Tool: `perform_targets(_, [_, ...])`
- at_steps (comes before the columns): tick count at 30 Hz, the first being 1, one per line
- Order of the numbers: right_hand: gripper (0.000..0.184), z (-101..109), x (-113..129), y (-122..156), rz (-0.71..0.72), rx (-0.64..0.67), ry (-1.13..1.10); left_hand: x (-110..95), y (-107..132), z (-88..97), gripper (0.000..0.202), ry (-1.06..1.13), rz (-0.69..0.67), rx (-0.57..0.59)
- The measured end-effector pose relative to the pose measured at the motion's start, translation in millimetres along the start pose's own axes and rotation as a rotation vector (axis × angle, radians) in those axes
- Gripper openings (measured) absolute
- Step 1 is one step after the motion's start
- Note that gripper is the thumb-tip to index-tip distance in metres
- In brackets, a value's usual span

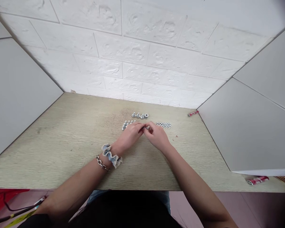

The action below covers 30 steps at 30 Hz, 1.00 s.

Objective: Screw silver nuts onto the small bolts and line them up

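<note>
My left hand (130, 134) and my right hand (158, 136) meet over the middle of a pale wooden table (68, 142). Both pinch one small metal piece (146, 128) between their fingertips, probably a bolt; it is too small to name surely. A row of bolts (127, 124) lies just beyond my left hand. A row of small nuts or washers (163, 125) lies beyond my right hand. Several assembled bolts (140, 115) stand a little farther back. A scrunchie (111, 155) and a chain bracelet (101, 163) are on my left wrist.
White panels wall the table on the left (19, 95) and right (247, 126), with a white brick wall (137, 57) behind. A red-and-white pen (193, 113) lies at the far right corner. Another red-and-white object (257, 180) lies at the near right edge.
</note>
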State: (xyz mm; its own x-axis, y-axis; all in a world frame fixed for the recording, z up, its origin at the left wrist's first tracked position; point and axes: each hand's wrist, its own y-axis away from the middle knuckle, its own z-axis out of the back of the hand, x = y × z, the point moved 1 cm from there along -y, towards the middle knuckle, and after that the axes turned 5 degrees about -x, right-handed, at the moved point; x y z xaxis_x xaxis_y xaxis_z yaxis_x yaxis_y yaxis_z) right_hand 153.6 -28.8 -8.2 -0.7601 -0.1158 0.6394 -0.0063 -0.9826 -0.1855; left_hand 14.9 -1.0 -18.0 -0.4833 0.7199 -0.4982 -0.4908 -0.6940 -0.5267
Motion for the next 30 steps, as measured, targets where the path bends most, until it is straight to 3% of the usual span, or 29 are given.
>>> perform_targets(11, [0.016, -2, 2, -1, 0.026, -0.044, -0.032, 1, 4, -3.8, 0.025, -0.039, -0.046, -0.015])
perform_targets(17, [0.018, -5, 0, -2, 0.005, -0.070, -0.173, -4, 9, -0.3, 0.031, -0.189, -0.107, 0.012])
perform_targets(22, [0.018, -6, -1, -2, -0.021, -0.076, -0.250, -5, 6, 1.7, 0.028, -0.160, -0.106, -0.009])
perform_targets(26, [0.022, -5, 1, 0, 0.032, -0.092, -0.248, -5, 1, 6.3, 0.020, -0.040, -0.020, -0.094])
perform_targets(30, [0.026, -1, -1, 0, 0.060, -0.097, -0.264, 0, -6, 19.2, 0.019, -0.024, 0.231, -0.212])
